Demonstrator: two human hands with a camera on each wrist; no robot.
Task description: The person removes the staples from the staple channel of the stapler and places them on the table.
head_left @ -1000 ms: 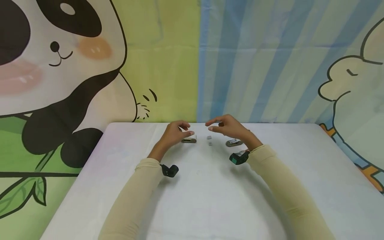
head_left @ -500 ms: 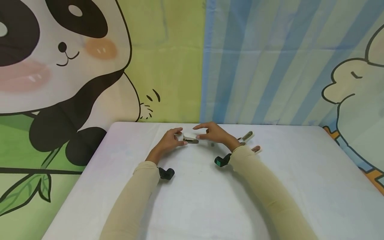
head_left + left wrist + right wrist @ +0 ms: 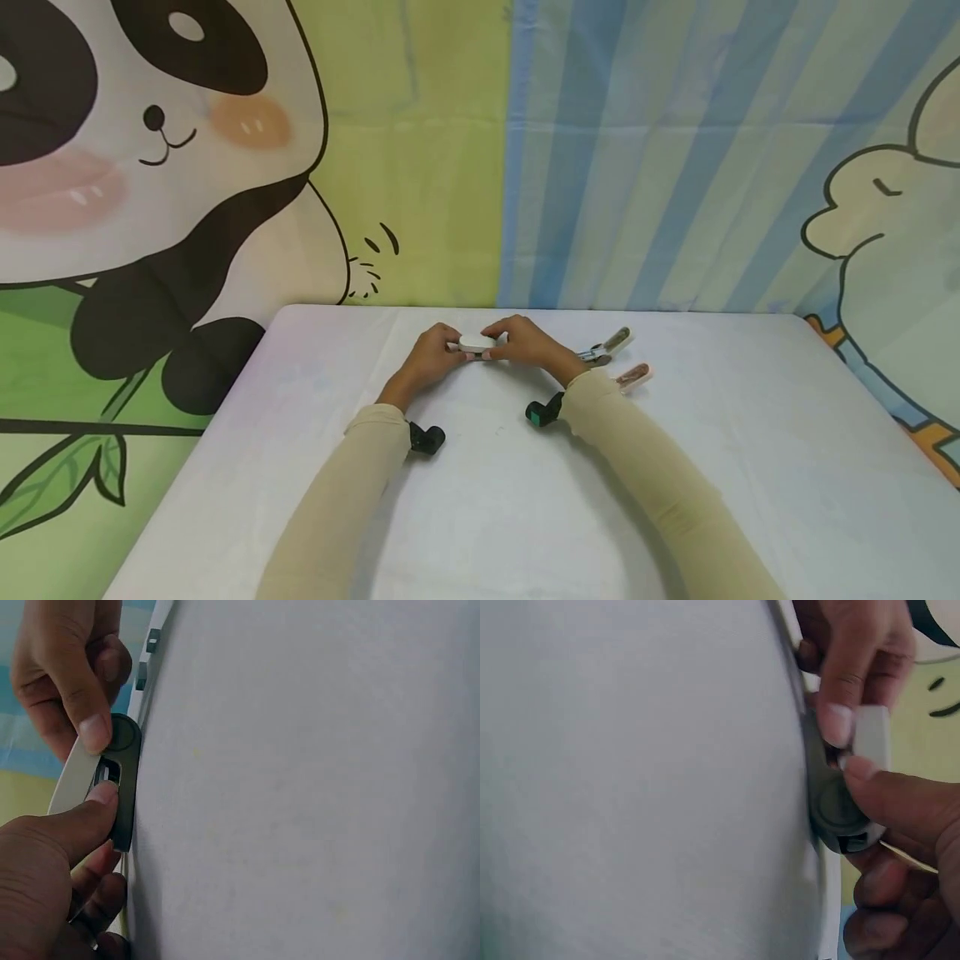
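A small white stapler (image 3: 477, 342) with a grey-green base is held between both hands at the table's far side. My left hand (image 3: 430, 362) grips one end, its thumb pressing at the slot in the base (image 3: 127, 802) in the left wrist view. At the other end my right hand (image 3: 527, 342) pinches the stapler, the thumb on the round part of the base (image 3: 838, 801) in the right wrist view. Fingers hide much of the white body, and whether the stapler touches the table I cannot tell.
Right of the right hand lie an opened stapler with a grey-green part (image 3: 606, 348) and a pinkish one (image 3: 634, 377), partly behind the sleeve. Two small staple blocks (image 3: 153, 640) show near the table edge in the left wrist view. A printed cloth backdrop (image 3: 420, 167) stands behind.
My right hand has moved left to the stapler and taken hold of it. The left hand has closed on its other end, and the stapler has turned, showing its white top.
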